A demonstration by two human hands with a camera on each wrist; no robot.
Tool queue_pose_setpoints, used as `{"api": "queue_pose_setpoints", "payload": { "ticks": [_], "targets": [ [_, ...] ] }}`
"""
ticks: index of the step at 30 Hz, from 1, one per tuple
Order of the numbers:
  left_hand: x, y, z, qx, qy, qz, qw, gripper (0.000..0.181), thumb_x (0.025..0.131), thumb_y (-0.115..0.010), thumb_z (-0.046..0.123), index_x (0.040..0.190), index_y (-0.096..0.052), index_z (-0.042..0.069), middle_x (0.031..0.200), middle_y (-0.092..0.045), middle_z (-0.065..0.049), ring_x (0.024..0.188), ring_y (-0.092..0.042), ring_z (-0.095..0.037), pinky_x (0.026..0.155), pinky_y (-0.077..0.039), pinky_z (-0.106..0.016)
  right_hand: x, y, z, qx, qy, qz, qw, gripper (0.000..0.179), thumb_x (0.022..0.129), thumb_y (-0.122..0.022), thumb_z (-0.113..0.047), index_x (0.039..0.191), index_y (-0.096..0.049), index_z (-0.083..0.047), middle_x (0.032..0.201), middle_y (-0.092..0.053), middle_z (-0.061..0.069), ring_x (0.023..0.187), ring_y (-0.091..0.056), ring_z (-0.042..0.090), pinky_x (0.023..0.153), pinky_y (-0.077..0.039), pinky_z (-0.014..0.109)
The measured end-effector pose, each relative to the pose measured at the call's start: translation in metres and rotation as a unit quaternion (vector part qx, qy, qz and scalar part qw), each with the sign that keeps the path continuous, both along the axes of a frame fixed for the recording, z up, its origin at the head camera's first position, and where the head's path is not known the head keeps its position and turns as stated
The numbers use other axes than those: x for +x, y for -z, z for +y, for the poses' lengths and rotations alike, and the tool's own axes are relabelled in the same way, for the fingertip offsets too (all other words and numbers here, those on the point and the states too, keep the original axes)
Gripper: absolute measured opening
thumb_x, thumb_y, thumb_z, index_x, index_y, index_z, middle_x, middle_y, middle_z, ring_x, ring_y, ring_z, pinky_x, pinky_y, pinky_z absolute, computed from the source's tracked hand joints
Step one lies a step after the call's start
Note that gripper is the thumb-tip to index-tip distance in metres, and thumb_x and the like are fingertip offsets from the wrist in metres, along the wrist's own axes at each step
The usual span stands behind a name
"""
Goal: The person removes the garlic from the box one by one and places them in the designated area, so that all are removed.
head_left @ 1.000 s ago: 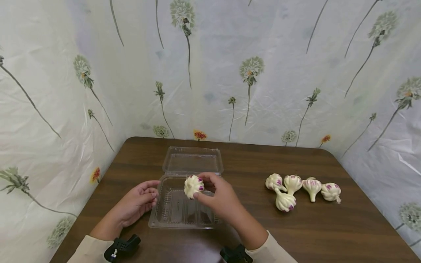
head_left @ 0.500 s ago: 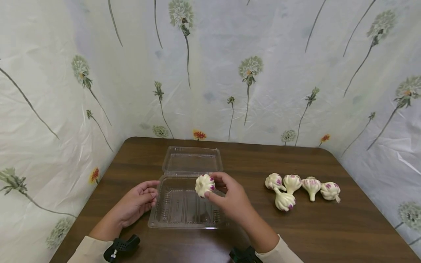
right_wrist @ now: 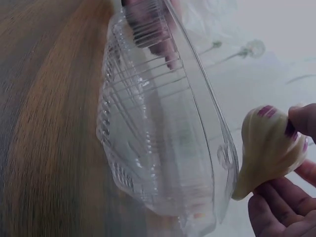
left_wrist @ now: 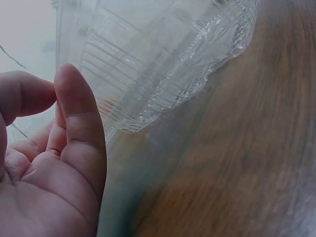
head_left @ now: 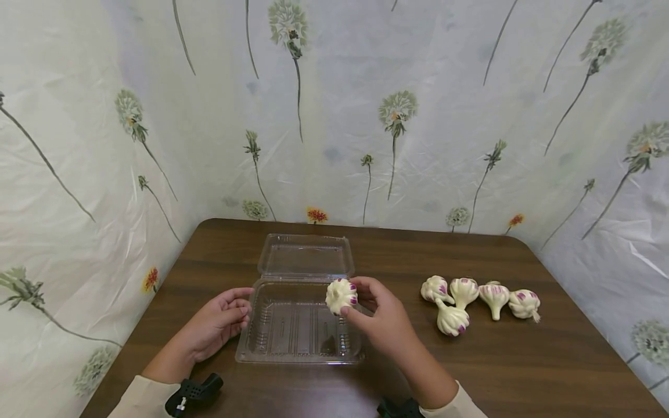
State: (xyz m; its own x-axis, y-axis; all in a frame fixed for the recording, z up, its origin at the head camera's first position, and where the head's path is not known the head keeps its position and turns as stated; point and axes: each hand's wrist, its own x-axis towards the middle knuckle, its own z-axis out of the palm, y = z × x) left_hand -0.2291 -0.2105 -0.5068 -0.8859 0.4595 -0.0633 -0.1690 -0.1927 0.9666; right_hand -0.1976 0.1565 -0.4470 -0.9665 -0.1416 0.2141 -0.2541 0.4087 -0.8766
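Note:
Over the right part of a clear plastic clamshell container (head_left: 284, 334), my right hand (head_left: 385, 320) holds a garlic bulb (head_left: 340, 296) between thumb and fingers. In the right wrist view the bulb (right_wrist: 269, 145) is cream with purple patches, its stem pointing down close to the container's rim (right_wrist: 210, 148). My left hand (head_left: 222, 321) is at the container's left side. Seen from the left wrist, its thumb and finger (left_wrist: 29, 94) pinch the edge of the container (left_wrist: 148, 64). The lid (head_left: 305, 255) lies folded back behind the base.
Several more garlic bulbs (head_left: 495, 297) lie grouped on the right of the dark brown wooden table (head_left: 397, 249). A flower-printed sheet (head_left: 334, 116) hangs around the table's back and sides.
My right hand has moved to the right with the garlic bulb, from over the container's middle to over its right side. My left hand stays in place at the container's edge.

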Motion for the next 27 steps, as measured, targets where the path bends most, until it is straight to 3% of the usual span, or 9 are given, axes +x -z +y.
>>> {"api": "queue_pose_setpoints", "payload": {
  "ticks": [27],
  "targets": [
    [0.001,0.000,0.000,0.000,-0.001,-0.004,1.0000,0.052,0.107,-0.056,0.006,0.152,-0.033,-0.002,0.105,-0.062,0.003,0.090,-0.064,-0.005,0.081,-0.058,-0.018,0.009,0.007,0.058,0.008,0.056,0.010,0.9983,0.055,0.090,-0.085,-0.019,0.137,-0.059,-0.007,0.130,-0.067,0.014,0.125,-0.065,0.030,0.106,-0.054,0.037]
  ]
}}
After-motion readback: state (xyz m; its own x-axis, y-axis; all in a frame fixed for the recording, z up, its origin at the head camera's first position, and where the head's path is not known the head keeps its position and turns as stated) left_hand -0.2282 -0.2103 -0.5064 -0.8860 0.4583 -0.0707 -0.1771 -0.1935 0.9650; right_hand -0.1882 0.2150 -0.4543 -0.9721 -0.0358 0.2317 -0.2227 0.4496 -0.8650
